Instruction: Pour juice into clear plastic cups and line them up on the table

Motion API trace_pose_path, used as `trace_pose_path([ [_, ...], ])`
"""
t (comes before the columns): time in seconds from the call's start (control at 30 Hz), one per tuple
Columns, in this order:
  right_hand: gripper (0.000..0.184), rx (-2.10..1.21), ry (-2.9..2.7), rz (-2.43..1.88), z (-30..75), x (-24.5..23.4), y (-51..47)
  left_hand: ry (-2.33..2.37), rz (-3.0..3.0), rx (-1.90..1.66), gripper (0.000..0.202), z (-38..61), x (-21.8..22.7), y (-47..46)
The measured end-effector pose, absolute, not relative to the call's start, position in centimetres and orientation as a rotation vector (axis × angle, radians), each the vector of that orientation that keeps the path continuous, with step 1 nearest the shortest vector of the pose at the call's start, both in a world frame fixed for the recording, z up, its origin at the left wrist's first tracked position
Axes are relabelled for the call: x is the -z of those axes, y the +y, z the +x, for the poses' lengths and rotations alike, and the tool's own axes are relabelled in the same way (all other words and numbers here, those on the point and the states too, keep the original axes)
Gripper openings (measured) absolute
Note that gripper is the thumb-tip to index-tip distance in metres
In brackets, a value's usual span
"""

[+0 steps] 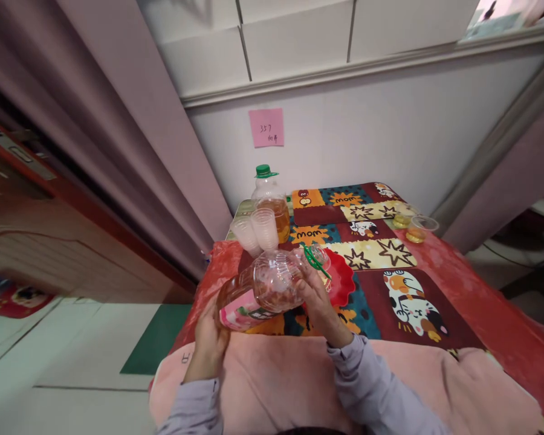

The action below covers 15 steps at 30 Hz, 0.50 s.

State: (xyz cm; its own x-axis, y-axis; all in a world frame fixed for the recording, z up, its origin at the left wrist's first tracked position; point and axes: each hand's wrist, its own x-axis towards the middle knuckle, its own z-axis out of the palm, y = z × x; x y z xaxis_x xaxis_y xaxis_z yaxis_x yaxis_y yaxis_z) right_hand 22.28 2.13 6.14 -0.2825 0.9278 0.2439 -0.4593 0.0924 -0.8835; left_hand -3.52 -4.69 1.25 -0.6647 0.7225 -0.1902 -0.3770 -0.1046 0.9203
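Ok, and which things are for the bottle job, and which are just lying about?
For the job:
tilted bottle, in left hand and right hand
stacked cups, probably
cups of yellow liquid, probably

Seemingly just about:
upright bottle, maybe a spare
pink note on the wall

The bench (476,296) wears a glossy red cover, bare along its left and right sides. Two patterned mats lie on it: the far mat (315,216) overlaps the near mat (372,314), which shows cartoon cats and star shapes. A pink cloth (281,380) spreads across the near edge. At the far left stands a clear plastic jug (278,211) of amber liquid, capped green; before it are two nested cup stacks (263,226), their bases hidden. A scalloped red dish (344,278) sits mid-bench, while two clear cups (416,234) of yellowish liquid stand at right.
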Motion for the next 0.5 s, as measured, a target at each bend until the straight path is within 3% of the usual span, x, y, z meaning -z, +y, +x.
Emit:
trace_pose_path([
  [0.13, 0.07, -1.476, -1.175, -0.548, 22.2, -6.4, 2.2, 1.33, 0.394, -1.868, 0.054, -2.2, -0.6, -4.7],
  [0.5, 0.073, -1.497, -1.127, -0.558, 21.6, -6.2, 2.2, 1.288, 0.343, -1.92, 0.051, -2.8, 0.2, -4.9],
])
